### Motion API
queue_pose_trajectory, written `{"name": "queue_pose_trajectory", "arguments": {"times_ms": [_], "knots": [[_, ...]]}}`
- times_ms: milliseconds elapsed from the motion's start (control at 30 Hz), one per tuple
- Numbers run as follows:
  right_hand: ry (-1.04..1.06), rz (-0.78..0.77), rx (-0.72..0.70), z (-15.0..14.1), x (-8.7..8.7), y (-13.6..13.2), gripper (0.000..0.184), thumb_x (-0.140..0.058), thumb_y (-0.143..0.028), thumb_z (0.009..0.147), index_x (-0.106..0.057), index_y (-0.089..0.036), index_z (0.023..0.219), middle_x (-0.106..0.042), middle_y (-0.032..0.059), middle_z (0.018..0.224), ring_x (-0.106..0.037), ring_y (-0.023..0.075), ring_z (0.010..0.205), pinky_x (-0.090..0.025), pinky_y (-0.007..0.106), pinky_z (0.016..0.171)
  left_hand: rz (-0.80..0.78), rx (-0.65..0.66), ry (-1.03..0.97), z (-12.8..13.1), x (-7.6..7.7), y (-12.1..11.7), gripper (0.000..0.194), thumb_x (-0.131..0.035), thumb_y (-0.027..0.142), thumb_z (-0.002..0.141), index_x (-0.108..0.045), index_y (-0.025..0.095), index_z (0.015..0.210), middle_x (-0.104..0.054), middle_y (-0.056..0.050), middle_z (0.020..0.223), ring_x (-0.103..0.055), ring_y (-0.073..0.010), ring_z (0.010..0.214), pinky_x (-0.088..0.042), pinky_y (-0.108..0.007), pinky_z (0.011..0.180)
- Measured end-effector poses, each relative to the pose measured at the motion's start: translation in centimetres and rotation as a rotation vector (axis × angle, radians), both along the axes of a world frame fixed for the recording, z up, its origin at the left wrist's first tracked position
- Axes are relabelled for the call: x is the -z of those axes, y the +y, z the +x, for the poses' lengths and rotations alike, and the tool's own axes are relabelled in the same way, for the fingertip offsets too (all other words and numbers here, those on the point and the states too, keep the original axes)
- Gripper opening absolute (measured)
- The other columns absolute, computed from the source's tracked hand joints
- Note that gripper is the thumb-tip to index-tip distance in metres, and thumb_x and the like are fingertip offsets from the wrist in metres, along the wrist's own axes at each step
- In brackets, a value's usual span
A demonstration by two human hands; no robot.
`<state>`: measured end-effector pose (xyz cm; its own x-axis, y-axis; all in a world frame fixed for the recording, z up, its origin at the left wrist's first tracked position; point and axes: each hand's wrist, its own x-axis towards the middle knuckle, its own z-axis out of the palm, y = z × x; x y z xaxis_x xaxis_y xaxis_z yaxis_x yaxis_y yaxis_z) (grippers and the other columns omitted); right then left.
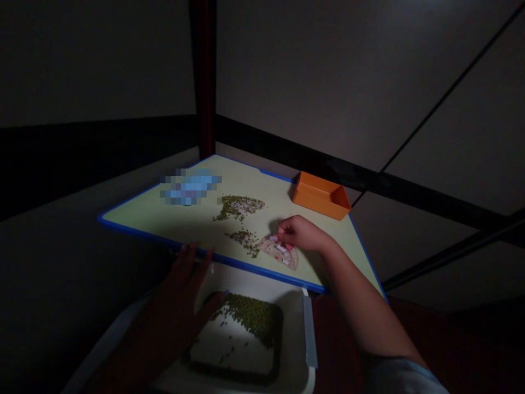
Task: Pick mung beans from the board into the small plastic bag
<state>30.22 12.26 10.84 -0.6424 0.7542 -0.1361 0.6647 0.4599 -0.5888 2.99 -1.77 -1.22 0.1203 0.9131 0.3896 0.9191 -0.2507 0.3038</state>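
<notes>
My right hand (301, 232) rests on a pale yellow board with a blue rim (135, 229), fingers curled in a pinch over a pink fan-shaped scraper (281, 253) strewn with small light bits. Piles of green mung beans (240, 207) lie on the board just left of it. My left hand (182, 295), dim in shadow, lies with fingers spread at the board's near edge, thumb at the lip of a white tray (307, 334). In that tray more green beans (254, 316) are heaped at the far side.
An orange rectangular box (322, 195) stands at the board's far right edge. A blurred blue patch (191, 187) sits on the board's far left. Dark panels and a post (205, 76) rise behind the board.
</notes>
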Motion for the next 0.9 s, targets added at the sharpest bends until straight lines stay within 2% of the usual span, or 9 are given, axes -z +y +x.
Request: {"name": "queue_pose_trajectory", "arguments": {"times_ms": [300,467,733,900], "knots": [[0.052,-0.076,-0.051,0.52,0.08,0.11,0.023,-0.059,-0.025,0.085,-0.057,-0.016,0.065,-0.059,-0.0026,0.053,-0.052,0.0089,0.05,-0.037,0.023,0.055,-0.025,0.014,-0.005,-0.24,0.26,-0.12,0.08,-0.042,0.062,0.086,-0.019,0.024,0.152,-0.006,-0.014,0.165,-0.012,-0.0363,0.149,-0.029,-0.056,0.114],[0.04,-0.112,-0.08,0.46,0.06,0.15,0.022,-0.058,-0.024,0.086,-0.058,-0.016,0.066,-0.059,-0.0027,0.054,-0.052,0.0091,0.05,-0.039,0.024,0.057,-0.027,-0.002,0.009,-0.24,0.28,-0.08,0.08,-0.043,0.063,0.085,-0.024,0.022,0.151,-0.011,-0.016,0.164,-0.013,-0.0372,0.149,-0.03,-0.057,0.114],[0.033,-0.037,-0.045,0.26,0.4,0.34,0.021,-0.058,-0.021,0.086,-0.058,-0.015,0.066,-0.059,-0.003,0.053,-0.051,0.0083,0.05,-0.036,0.023,0.056,-0.008,0.009,0.006,-0.19,0.18,-0.03,0.08,-0.043,0.062,0.085,-0.026,0.02,0.15,-0.012,-0.017,0.163,-0.015,-0.0372,0.149,-0.031,-0.056,0.114],[0.095,-0.113,-0.102,0.0,0.47,0.1,0.023,-0.059,-0.027,0.086,-0.057,-0.015,0.066,-0.058,-0.0035,0.053,-0.05,0.0086,0.05,-0.036,0.022,0.055,-0.018,0.01,0.011,-0.16,0.11,-0.13,0.082,-0.043,0.064,0.084,-0.023,0.021,0.151,-0.01,-0.015,0.164,-0.014,-0.0359,0.149,-0.03,-0.054,0.115]]}}
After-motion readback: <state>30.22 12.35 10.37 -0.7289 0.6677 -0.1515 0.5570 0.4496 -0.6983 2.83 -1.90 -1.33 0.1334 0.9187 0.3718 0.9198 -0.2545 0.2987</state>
